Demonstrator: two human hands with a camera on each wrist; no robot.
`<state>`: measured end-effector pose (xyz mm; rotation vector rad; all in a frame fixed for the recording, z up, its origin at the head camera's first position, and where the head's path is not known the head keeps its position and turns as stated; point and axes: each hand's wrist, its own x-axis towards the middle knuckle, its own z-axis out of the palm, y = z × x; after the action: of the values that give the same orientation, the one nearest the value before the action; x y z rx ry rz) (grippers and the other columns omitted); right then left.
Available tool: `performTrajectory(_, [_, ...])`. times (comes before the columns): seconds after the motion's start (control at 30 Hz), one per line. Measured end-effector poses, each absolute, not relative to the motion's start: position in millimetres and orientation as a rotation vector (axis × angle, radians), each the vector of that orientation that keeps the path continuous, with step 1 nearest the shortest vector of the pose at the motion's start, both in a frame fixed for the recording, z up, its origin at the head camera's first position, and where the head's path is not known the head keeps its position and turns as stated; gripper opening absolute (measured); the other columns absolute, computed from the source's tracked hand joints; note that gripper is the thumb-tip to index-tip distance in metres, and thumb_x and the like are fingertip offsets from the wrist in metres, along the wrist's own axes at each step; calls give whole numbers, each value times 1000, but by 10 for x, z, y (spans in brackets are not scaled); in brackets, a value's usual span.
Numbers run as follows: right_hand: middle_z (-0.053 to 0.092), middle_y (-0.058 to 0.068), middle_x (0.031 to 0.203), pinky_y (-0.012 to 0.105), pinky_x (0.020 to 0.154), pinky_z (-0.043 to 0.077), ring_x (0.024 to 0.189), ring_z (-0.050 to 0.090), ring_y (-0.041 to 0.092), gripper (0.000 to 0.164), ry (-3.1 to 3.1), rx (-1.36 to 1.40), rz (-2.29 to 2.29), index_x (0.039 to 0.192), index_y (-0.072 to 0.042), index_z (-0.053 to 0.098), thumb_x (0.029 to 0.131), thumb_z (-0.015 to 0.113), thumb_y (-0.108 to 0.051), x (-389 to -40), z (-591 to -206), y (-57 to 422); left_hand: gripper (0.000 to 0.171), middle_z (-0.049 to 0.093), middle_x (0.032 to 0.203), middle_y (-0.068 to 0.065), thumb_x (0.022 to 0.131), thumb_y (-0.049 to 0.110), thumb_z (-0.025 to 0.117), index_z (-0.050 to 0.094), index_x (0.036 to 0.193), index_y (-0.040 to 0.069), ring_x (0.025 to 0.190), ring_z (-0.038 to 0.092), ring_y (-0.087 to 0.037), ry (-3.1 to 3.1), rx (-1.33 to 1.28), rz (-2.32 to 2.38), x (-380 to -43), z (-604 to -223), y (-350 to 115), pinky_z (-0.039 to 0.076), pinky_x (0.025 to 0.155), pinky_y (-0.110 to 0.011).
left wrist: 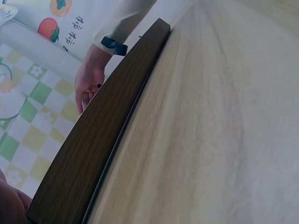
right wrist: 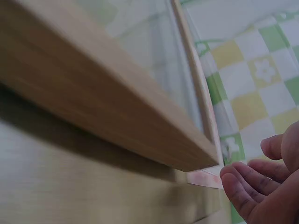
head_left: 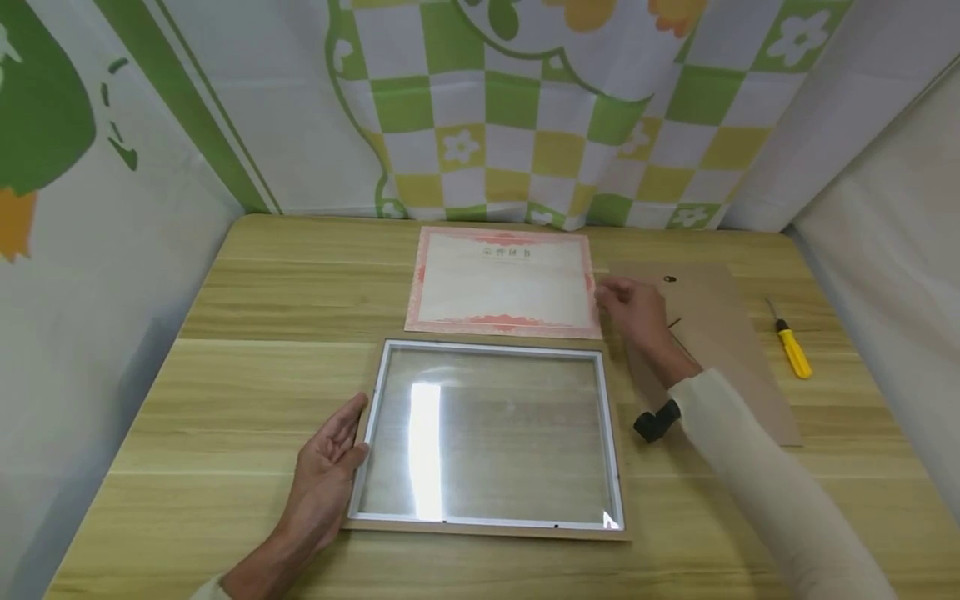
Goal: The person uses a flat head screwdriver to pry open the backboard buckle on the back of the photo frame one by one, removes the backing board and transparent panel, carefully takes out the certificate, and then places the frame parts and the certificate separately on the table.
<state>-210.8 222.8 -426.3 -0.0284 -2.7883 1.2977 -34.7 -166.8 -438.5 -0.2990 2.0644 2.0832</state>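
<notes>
A picture frame (head_left: 491, 532) with a clear pane lies near the middle of the wooden table. My left hand (head_left: 324, 475) is at its left side, fingertips and thumb right at the outer edge and spread apart. Behind the frame lies a certificate (head_left: 502, 287) with a pink border. At the certificate's right edge is my right hand (head_left: 637, 312), fingers loosely bent. The right wrist view shows a gap between the thumb and fingers of this hand (right wrist: 261, 186), close to the frame's corner. Part of the brown backing board (head_left: 720, 342) is hidden under my right forearm.
A screwdriver (head_left: 792, 348) with a yellow handle lies at the right of the table (head_left: 225, 400). A hanger and a stand line show on the backing board. Printed curtains (head_left: 510, 108) hang behind the table and along both sides.
</notes>
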Motion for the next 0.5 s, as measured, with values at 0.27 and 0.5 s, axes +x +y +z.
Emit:
performTrajectory(0.27, [67, 14, 110, 42, 85, 50, 100, 63, 26, 30, -2844, 51, 1213, 113, -6, 65, 93, 54, -25, -1687, -4412, 2256, 60, 16, 155, -3, 91, -9, 37, 20, 146, 7, 144, 11, -17, 2106, -276, 2061, -303, -4352, -1577, 16, 114, -29])
performTrajectory(0.5, [69, 13, 106, 45, 89, 48, 105, 62, 28, 24, -2830, 116, 1222, 105, -5, 69, 93, 54, -20, -1586, -4458, 2315, 55, 26, 153, -3, 92, 9, 52, 32, 144, 16, 143, 19, -22, 2677, 117, 1656, -321, -4163, -1470, 21, 112, -39])
